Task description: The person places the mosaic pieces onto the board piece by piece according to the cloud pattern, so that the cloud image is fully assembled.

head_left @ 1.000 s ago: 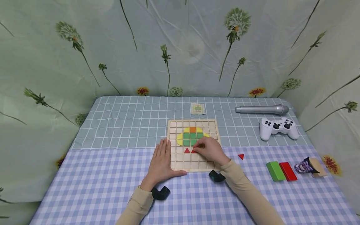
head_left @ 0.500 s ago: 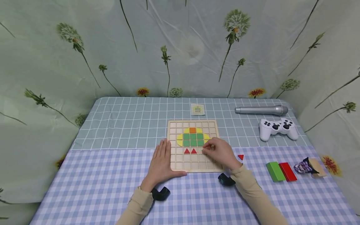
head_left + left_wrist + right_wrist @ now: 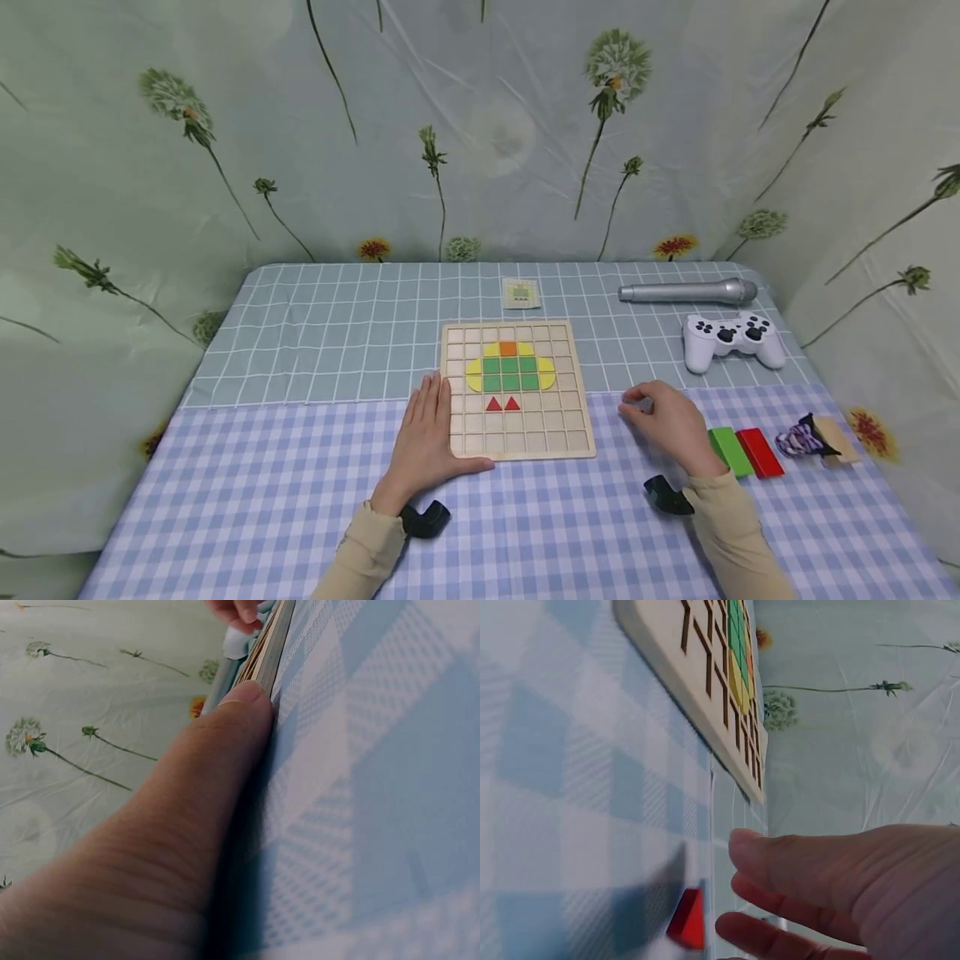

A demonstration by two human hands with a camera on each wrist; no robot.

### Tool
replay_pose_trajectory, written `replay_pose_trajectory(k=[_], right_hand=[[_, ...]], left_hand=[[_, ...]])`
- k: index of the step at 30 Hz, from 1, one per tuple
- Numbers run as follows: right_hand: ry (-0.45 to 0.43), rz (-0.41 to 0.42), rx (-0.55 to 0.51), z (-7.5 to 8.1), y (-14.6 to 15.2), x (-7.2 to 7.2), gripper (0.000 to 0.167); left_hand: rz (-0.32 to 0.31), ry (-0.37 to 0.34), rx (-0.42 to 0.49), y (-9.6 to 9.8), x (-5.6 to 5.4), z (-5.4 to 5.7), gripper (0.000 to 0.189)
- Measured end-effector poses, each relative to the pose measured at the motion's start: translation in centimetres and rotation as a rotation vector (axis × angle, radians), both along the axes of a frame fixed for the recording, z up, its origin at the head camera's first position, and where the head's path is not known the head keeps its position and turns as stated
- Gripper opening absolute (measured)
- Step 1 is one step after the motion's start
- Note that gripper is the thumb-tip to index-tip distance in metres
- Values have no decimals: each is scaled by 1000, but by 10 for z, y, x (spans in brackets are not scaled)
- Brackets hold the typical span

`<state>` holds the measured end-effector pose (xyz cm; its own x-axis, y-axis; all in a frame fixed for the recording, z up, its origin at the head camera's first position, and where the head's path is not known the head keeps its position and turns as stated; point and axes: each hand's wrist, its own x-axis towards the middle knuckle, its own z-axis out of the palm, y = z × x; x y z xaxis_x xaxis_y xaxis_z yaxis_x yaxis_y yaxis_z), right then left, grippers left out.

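My left hand [image 3: 423, 450] lies with straight fingers along the left edge of a wooden grid board [image 3: 551, 427], its thumb at the front edge. Green square tiles [image 3: 510, 373], an orange square tile [image 3: 507, 348] and yellow rounded tiles [image 3: 548, 375] form a shape on the grid. Below them, two red triangle tiles [image 3: 502, 404] sit side by side. To the right of the board hovers my right hand [image 3: 663, 421], fingers loosely bent and nothing between them. In the right wrist view, a loose red triangle tile [image 3: 687, 921] lies on the cloth just by its fingertips; the head view hides it.
Behind the board lies a small pattern card [image 3: 521, 293]. A silver microphone [image 3: 686, 291] and a white game controller [image 3: 733, 337] are at the back right. Right of my right hand stand a green block [image 3: 729, 450], a red block [image 3: 760, 452] and a purple patterned item [image 3: 799, 440].
My right hand has let go of the second red triangle on the board and moved right, off the board, to over the loose red triangle. The left hand stays at the board.
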<state>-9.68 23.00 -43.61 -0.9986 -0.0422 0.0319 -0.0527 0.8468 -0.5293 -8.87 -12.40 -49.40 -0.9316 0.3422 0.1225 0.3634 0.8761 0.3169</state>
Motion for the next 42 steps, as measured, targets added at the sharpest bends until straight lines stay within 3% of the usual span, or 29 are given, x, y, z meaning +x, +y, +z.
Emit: replay_pose_trajectory(k=[10, 20, 30, 33, 38, 42], right_hand=[[-42, -9, 39, -7, 2, 5, 23], [-106, -30, 24, -4, 4, 12, 16], [-127, -37, -23, -8, 5, 11, 18], [-102, -21, -53, -10, 3, 8, 15], [15, 10, -132, -11, -7, 0, 17], [29, 23, -202, -11, -21, -9, 20]], left_hand=[[2, 7, 4, -2, -1, 2, 133], [1, 6, 3, -1, -1, 2, 133], [-1, 1, 3, 0, -1, 2, 133], [-2, 9, 7, 0, -1, 1, 133], [1, 1, 6, 0, -1, 2, 133], [2, -11, 4, 0, 0, 2, 133]])
